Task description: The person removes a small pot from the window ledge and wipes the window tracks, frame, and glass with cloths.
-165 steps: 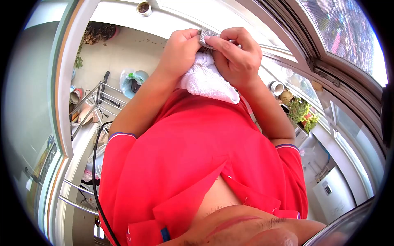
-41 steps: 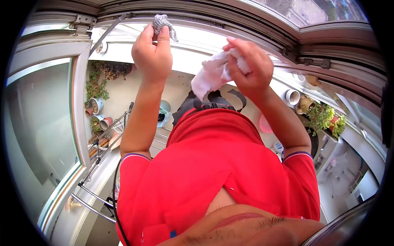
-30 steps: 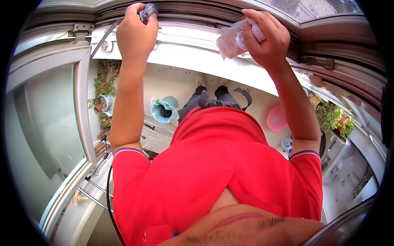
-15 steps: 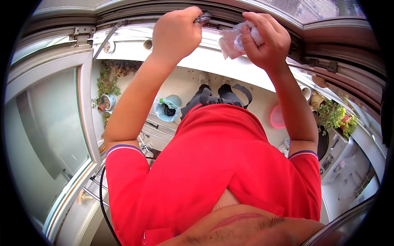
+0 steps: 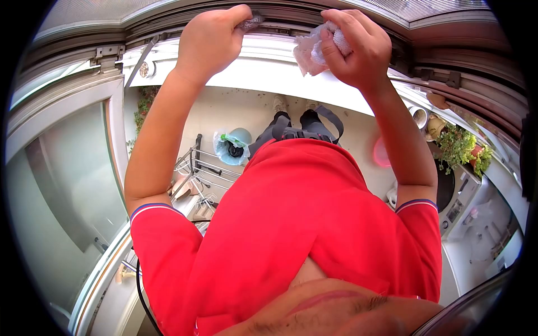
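My left hand (image 5: 210,45) is closed around a small crumpled grey wad (image 5: 250,22), whose material I cannot make out, held against the dark sliding-window track (image 5: 286,17). To its right, my right hand (image 5: 358,50) grips a bunched white and pinkish cloth (image 5: 315,51). A loose end of the cloth hangs over the white sill (image 5: 263,70) below the track. Part of the cloth is hidden behind my fingers and palm.
A glazed window sash (image 5: 67,185) stands open at the left. Below are a bin with a blue bag (image 5: 231,147), a metal rack (image 5: 196,168) and a pink basin (image 5: 382,152). Potted plants (image 5: 457,145) line the right side.
My left hand has slid left along the track with the grey wad. The right hand, still holding the cloth, has shifted slightly left. The view has moved a little too.
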Demonstrator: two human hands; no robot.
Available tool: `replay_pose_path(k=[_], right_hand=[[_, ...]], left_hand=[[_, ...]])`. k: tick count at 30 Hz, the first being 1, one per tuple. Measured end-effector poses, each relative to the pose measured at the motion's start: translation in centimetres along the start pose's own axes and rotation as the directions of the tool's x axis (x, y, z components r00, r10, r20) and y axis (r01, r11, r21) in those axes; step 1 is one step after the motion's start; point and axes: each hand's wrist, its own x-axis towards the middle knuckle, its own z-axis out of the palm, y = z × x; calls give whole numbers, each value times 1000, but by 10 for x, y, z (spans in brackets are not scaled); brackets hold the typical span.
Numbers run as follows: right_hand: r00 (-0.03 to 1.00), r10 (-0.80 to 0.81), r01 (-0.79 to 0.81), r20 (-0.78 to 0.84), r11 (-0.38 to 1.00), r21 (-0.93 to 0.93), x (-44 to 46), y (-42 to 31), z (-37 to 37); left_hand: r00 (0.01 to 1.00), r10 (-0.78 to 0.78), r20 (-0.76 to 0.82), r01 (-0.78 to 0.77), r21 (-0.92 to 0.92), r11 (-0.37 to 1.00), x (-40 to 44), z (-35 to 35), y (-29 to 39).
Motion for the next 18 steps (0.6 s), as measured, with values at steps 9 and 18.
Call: replay_pose_path(k=[9, 18], right_hand=[[997, -72, 71, -28, 997, -36, 0, 6, 3], [989, -133, 129, -69, 990, -59, -1, 7, 4]], left_hand=[[998, -30, -46, 29, -13, 999, -8, 4, -3], [997, 71, -18, -71, -36, 997, 11, 20, 28]])
